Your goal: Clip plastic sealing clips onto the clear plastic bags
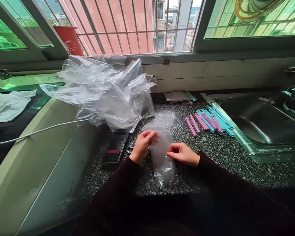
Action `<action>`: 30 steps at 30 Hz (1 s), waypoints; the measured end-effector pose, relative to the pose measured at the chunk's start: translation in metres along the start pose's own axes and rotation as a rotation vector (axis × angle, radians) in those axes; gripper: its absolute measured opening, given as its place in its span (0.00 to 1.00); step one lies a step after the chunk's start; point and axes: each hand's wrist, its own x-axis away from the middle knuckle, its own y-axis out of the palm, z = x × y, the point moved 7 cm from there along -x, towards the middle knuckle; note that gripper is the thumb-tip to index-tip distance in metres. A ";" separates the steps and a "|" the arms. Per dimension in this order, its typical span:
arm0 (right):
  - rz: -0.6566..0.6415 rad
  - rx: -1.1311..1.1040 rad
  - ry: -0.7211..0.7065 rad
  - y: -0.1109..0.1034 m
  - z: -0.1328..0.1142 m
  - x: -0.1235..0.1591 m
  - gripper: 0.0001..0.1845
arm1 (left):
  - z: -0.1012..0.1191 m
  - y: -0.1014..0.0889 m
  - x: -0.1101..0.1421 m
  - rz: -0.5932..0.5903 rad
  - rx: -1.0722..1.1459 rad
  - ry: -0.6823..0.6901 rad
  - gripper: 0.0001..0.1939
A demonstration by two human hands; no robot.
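Note:
Between my two hands is a small clear plastic bag (162,160), upright in front of me over the speckled counter. My left hand (143,146) pinches its upper left edge between thumb and fingers. At the bag's right edge, a little lower, my right hand (183,153) grips it with thumb and forefinger. The lower part of the bag looks creased and shiny. Several pink and blue bag clips (208,121) lie in a loose group on the counter, beyond my right hand. A phone (116,149), partly blurred out, lies left of my left hand.
A big heap of crumpled plastic bags (108,91) stands at the back left. Near the wall lies a flat stack of clear bags (177,96). A metal sink (258,121) is at the right. A white cable (44,130) runs in from the left. Behind is a barred window (127,26).

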 end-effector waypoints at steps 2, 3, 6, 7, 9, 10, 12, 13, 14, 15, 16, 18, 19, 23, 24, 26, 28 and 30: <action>-0.004 -0.013 -0.011 -0.001 -0.002 0.000 0.17 | -0.003 0.003 0.003 -0.024 -0.013 -0.024 0.11; 0.015 -0.029 -0.026 -0.005 -0.003 -0.001 0.18 | -0.004 0.006 0.005 -0.045 -0.031 -0.027 0.11; 0.140 -0.104 -0.093 -0.020 -0.010 -0.003 0.24 | -0.008 0.018 0.012 -0.124 -0.120 -0.029 0.12; 0.188 -0.133 -0.107 -0.025 -0.011 -0.003 0.24 | -0.009 0.022 0.014 -0.148 -0.150 -0.036 0.12; 0.286 -0.183 -0.107 -0.033 -0.010 -0.004 0.21 | -0.012 0.028 0.018 -0.183 -0.192 -0.056 0.13; 0.332 -0.199 -0.101 -0.036 -0.009 -0.004 0.19 | -0.013 0.030 0.020 -0.197 -0.201 -0.067 0.13; 0.412 -0.226 -0.096 -0.042 -0.007 -0.004 0.19 | -0.016 0.034 0.022 -0.235 -0.199 -0.105 0.16; 0.445 -0.239 -0.100 -0.045 -0.006 -0.004 0.18 | -0.019 0.035 0.023 -0.264 -0.198 -0.138 0.18; 0.474 -0.253 -0.106 -0.048 -0.005 -0.004 0.18 | -0.022 0.037 0.024 -0.297 -0.203 -0.180 0.20; 0.500 -0.267 -0.111 -0.051 -0.005 -0.003 0.18 | -0.026 0.038 0.025 -0.331 -0.218 -0.223 0.20; 0.523 -0.280 -0.116 -0.054 -0.004 -0.003 0.17 | -0.030 0.038 0.026 -0.359 -0.243 -0.262 0.20; 0.556 -0.299 -0.121 -0.060 -0.003 -0.002 0.17 | -0.035 0.036 0.027 -0.390 -0.310 -0.302 0.18; 0.566 -0.304 -0.122 -0.062 -0.003 -0.002 0.17 | -0.036 0.036 0.027 -0.399 -0.339 -0.309 0.18; 0.547 -0.265 -0.126 -0.064 -0.004 -0.001 0.18 | -0.034 0.037 0.027 -0.411 -0.353 -0.291 0.20; 0.527 -0.246 -0.127 -0.062 -0.005 -0.001 0.18 | -0.032 0.037 0.026 -0.392 -0.332 -0.273 0.21; 0.475 -0.216 -0.122 -0.056 -0.007 -0.001 0.18 | -0.027 0.035 0.023 -0.320 -0.280 -0.227 0.20; 0.417 -0.195 -0.107 -0.049 -0.008 -0.002 0.19 | -0.023 0.030 0.019 -0.233 -0.213 -0.191 0.18; 0.345 -0.169 -0.090 -0.040 -0.009 -0.004 0.20 | -0.019 0.024 0.015 -0.160 -0.138 -0.154 0.16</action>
